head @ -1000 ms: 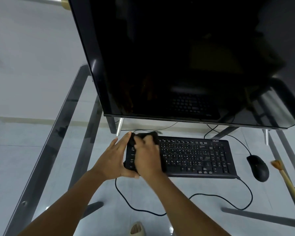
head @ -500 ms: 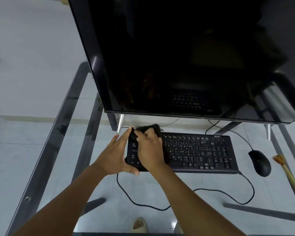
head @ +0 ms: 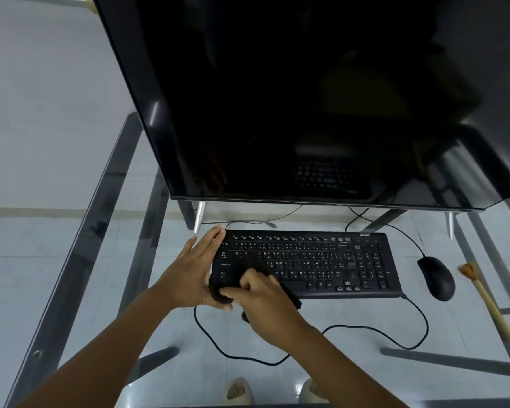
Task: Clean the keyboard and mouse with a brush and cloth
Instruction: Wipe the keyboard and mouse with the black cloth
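Now right hand (head: 265, 307) presses cloth (head: 218, 293) onto keyboard (head: 321, 260).

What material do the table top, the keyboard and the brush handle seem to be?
Table top: clear glass, glossy; the floor and feet show through it.
Keyboard: probably matte black plastic with pale printed legends.
Brush handle: pale, yellowish, perhaps wood or bamboo; too small to be sure.
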Motion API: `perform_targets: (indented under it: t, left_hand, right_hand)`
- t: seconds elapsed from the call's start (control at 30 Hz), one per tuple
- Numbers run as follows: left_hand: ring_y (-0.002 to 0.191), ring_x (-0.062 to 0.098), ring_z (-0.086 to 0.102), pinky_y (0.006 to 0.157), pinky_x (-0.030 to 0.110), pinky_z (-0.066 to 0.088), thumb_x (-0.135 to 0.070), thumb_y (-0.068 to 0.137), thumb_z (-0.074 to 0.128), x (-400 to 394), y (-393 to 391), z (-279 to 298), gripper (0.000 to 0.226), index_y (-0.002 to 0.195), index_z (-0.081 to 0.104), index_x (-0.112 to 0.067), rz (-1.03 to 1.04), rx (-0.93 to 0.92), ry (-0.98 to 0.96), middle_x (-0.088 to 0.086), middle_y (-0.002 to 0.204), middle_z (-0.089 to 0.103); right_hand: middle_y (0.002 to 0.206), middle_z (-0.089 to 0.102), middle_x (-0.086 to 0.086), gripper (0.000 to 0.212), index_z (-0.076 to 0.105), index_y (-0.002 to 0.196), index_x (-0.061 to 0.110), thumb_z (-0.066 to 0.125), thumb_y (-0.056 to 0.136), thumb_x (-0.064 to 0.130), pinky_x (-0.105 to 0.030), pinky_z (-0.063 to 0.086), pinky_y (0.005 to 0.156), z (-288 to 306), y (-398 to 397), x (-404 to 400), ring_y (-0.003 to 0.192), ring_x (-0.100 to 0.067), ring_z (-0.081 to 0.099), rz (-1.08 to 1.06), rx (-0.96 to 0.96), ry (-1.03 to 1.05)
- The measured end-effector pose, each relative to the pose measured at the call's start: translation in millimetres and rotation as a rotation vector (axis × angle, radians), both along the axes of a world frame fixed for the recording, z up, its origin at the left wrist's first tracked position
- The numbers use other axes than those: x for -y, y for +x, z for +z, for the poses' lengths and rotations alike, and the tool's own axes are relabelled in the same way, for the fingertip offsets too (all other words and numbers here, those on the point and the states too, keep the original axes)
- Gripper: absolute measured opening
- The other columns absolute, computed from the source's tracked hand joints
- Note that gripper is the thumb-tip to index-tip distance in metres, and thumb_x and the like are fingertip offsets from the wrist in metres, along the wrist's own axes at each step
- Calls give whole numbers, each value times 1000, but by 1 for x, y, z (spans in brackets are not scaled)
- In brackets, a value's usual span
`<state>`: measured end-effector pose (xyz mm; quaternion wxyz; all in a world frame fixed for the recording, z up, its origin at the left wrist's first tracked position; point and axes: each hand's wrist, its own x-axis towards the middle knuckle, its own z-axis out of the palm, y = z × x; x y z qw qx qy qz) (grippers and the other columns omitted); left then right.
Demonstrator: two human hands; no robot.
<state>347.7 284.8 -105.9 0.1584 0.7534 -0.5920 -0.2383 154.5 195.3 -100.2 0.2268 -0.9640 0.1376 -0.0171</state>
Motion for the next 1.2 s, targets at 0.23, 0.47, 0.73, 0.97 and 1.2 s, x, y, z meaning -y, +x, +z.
perform_targets:
  t: [0.23,0.47,0.73,0.97,1.2]
  left_hand:
    - [138,-10,-23,116,26,-15,-86,47,67,4,-2,1,145,150,-16,-29,-5,-57,20,-23,154,-23]
    - [144,-3,-10,120,33,-6,-87,47,67,-3,3,-8,145,153,-9,-23,-3,-2,-24,-17,159,-14]
    - [143,-3,-17,116,28,-13,-90,46,62,-1,2,-13,146,149,-19,-26,-13,5,16,-20,155,-24]
    - [145,10,-20,116,43,-12,-89,77,26,15,-40,0,112,152,-8,-14,-62,240,-29,-2,160,-14]
    - [149,19,4,116,53,6,-68,95,13,54,-97,-21,82,152,17,-10,71,364,-23,4,161,12]
  right_hand:
    - [80,55,11,11,61,98,33,55,89,36,-14,42,57,4,-81,41,66,-2,53,-581,45,-121]
    - [92,57,0,31,61,105,35,73,77,31,-28,48,59,-3,5,-35,73,-22,56,-296,25,-33]
    - [100,56,1,22,61,112,26,55,93,18,-35,55,63,15,-124,98,78,-23,60,-1039,-8,-135]
    - [96,54,-10,18,52,111,22,51,95,16,-37,49,69,8,-80,43,79,-20,52,-511,-15,-14]
    - [92,54,-19,40,59,122,4,36,89,3,-24,36,61,3,-150,157,71,-22,39,-1178,-61,-94]
